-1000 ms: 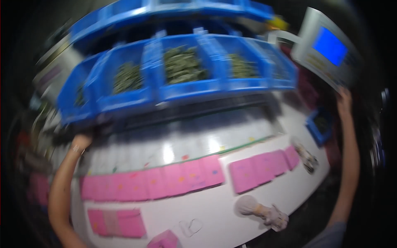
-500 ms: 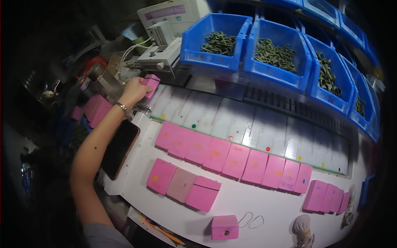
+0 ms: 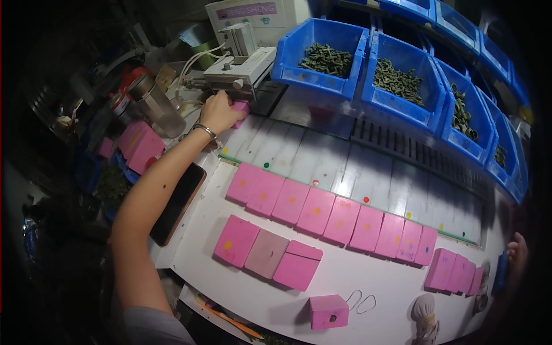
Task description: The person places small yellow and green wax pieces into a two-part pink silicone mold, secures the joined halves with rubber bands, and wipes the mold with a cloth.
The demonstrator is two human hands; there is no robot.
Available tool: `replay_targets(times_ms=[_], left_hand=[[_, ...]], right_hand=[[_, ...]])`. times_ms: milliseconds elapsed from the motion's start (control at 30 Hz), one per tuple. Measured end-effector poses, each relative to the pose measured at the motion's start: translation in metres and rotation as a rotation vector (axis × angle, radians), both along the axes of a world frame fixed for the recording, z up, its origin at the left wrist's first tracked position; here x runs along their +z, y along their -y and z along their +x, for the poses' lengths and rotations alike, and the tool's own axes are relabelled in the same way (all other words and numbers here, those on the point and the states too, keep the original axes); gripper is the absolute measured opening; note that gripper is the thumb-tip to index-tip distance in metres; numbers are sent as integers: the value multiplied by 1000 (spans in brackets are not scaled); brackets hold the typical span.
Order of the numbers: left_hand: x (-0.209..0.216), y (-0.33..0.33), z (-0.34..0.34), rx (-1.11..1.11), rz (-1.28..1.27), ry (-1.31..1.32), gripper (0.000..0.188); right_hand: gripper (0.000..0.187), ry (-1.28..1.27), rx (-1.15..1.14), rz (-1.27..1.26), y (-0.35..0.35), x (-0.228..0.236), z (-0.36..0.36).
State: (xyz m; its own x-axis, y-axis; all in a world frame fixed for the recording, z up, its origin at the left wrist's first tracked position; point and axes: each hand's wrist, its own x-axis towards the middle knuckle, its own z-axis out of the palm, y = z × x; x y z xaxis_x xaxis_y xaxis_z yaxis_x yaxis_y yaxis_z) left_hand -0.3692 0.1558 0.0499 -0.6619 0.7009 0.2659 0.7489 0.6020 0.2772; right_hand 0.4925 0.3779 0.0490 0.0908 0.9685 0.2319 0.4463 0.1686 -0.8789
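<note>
At the far left, my left hand [image 3: 219, 114] is closed on a pink rubber mould [image 3: 240, 110], a small block just in front of a grey clamp machine [image 3: 238, 70]. My fingers partly cover it. My right hand [image 3: 518, 248] shows at the right rim beside a blue object [image 3: 502, 269]; its grip is too dim to make out. A row of pink moulds [image 3: 316, 211] lies along the near edge of the glass-topped strip [image 3: 339, 164]. Nearer to me are three more moulds, the middle one greyer [image 3: 267, 250], and a single mould with a hole in its front [image 3: 329, 312].
Blue bins [image 3: 405, 115] with small green pieces hang along the back. A phone [image 3: 179, 204] lies under my left forearm. Two thin loops [image 3: 361, 302], a cloth-wrapped bundle [image 3: 424, 316] and a short row of moulds [image 3: 450, 270] are on the right. A clear jar [image 3: 167, 118] stands left.
My left hand has carried the pink mould right and slightly up, closer to the clamp machine. My right hand has come into view at the right rim. The whole view has shifted slightly.
</note>
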Motion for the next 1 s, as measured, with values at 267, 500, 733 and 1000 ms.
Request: replay_targets(times_ms=[267,500,733,1000], left_hand=[[-2,4,-1,-72,-27,6,49],[34,64,37,-224,434,-196,14],[55,124,157,-478,462,235,15],[22,155,285,-729,369,399,21]], right_hand=[[33,224,439,-190,112,34,-165],[29,331,653,-135,219,52,-244],[28,423,777,-25,246,51,-273],[26,289,872,78,281,4,-316]])
